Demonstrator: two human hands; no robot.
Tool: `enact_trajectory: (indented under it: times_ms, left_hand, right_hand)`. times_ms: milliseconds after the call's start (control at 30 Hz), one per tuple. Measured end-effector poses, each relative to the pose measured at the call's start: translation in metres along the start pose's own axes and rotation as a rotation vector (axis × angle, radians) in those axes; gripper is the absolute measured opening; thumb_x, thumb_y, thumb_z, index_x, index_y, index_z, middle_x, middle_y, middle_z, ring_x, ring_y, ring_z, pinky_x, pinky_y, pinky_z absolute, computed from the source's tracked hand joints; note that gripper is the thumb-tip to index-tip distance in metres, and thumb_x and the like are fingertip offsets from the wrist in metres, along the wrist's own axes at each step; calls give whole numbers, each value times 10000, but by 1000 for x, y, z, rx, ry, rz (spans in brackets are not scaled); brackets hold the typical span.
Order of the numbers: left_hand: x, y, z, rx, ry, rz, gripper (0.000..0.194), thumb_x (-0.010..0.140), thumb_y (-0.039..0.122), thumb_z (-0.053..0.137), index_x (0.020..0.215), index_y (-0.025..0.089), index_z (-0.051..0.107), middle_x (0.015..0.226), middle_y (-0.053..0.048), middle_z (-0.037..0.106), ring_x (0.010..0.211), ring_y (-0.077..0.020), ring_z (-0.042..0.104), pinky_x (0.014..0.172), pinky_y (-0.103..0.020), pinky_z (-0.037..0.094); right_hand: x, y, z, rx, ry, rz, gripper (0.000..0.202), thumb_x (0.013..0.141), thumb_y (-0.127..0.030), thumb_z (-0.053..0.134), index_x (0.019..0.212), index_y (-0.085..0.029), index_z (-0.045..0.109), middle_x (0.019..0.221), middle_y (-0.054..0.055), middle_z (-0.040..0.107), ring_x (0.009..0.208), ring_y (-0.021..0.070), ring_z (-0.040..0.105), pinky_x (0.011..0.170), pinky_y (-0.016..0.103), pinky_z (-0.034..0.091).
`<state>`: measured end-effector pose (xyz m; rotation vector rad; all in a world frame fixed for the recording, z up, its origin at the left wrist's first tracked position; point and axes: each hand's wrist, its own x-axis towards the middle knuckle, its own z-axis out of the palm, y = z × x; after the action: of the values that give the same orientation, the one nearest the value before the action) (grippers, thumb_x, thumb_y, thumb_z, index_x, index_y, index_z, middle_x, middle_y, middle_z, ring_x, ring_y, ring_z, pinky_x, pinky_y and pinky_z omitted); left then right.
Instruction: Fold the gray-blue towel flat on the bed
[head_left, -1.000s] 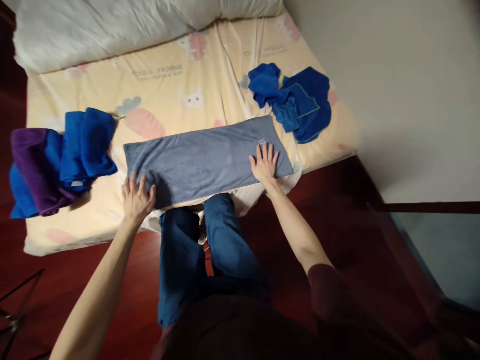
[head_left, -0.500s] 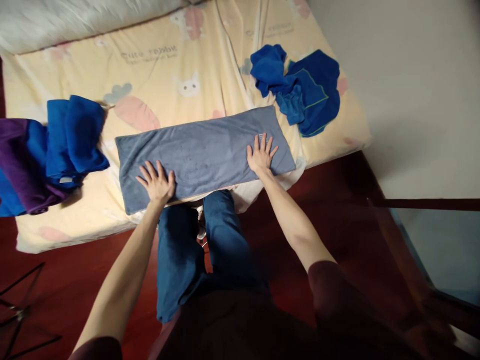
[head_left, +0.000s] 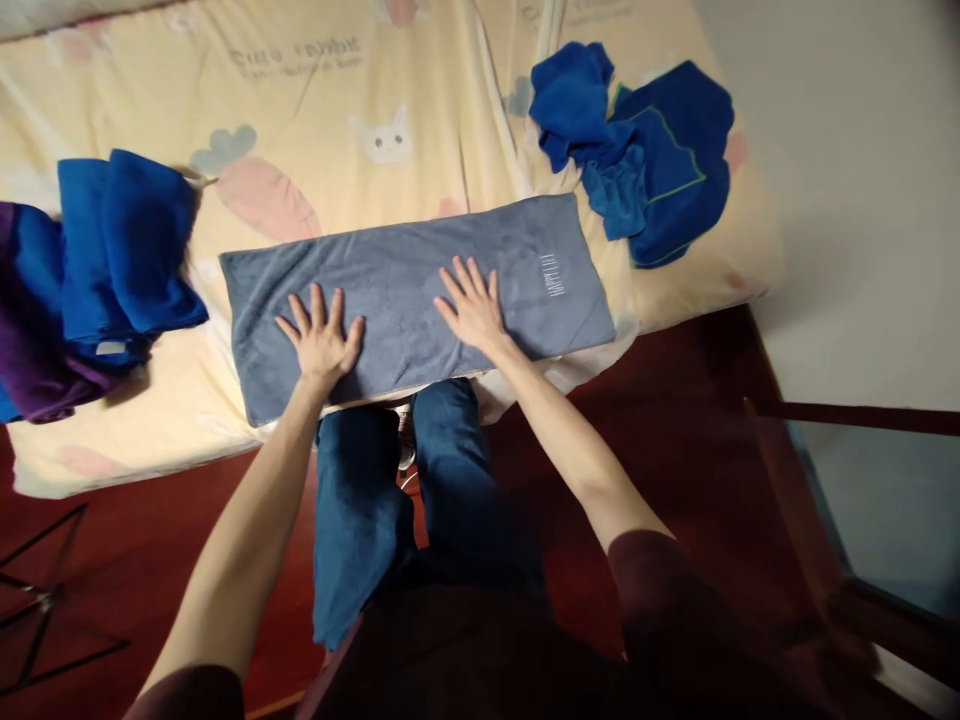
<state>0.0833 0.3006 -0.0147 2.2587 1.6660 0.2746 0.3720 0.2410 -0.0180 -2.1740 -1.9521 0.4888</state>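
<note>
A grey towel point(head_left: 405, 262), folded into a long strip, lies across the near edge of a bed with a yellow cartoon-print sheet point(head_left: 315, 110). My left hand point(head_left: 321, 338) rests flat on the towel's left half, fingers spread. Flat near the towel's middle, also with spread fingers, is my right hand point(head_left: 472, 305). Neither hand holds anything. Small white lettering shows on the towel's right part.
A stack of folded blue and purple towels point(head_left: 90, 270) sits at the bed's left. A loose heap of blue cloths point(head_left: 637, 150) lies at the right. My legs in blue trousers point(head_left: 390, 500) stand on a dark red floor point(head_left: 712, 420); a pale wall is at right.
Both hands slid inward along the grey towel: the left from its left end onto the cloth, the right from the right end toward the middle, uncovering the lettering.
</note>
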Motion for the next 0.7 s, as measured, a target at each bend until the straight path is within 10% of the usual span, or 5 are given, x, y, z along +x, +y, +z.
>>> enact_trajectory:
  times_ms: [233, 500, 700]
  left_hand:
    - [36, -63, -18, -23, 71, -162, 837, 1050, 709, 313, 1698, 181, 273, 1816, -23, 34, 1636, -438, -99, 1274, -702, -166]
    - [72, -70, -23, -64, 20, -130, 988, 986, 808, 335, 1681, 110, 264, 1804, -27, 134, 1650, -373, -127, 1321, -585, -156]
    - [130, -109, -23, 24, -71, -101, 873, 1106, 620, 342, 1636, -56, 186, 1776, -246, -51, 1626, -444, -76, 1267, -713, -76]
  right_hand:
    - [61, 99, -9, -88, 107, 189, 713, 1112, -541, 160, 1729, -184, 185, 1806, 94, 131, 1679, 365, 20, 1287, 776, 12]
    - [98, 88, -6, -63, 115, 153, 762, 1115, -581, 142, 1715, -116, 204, 1799, 146, 107, 1677, 386, 31, 1258, 805, 54]
    - [111, 113, -36, -296, 21, 252, 938, 1027, -457, -245, 1631, 102, 205, 1753, 296, 98, 1661, 368, 99, 1254, 701, 154]
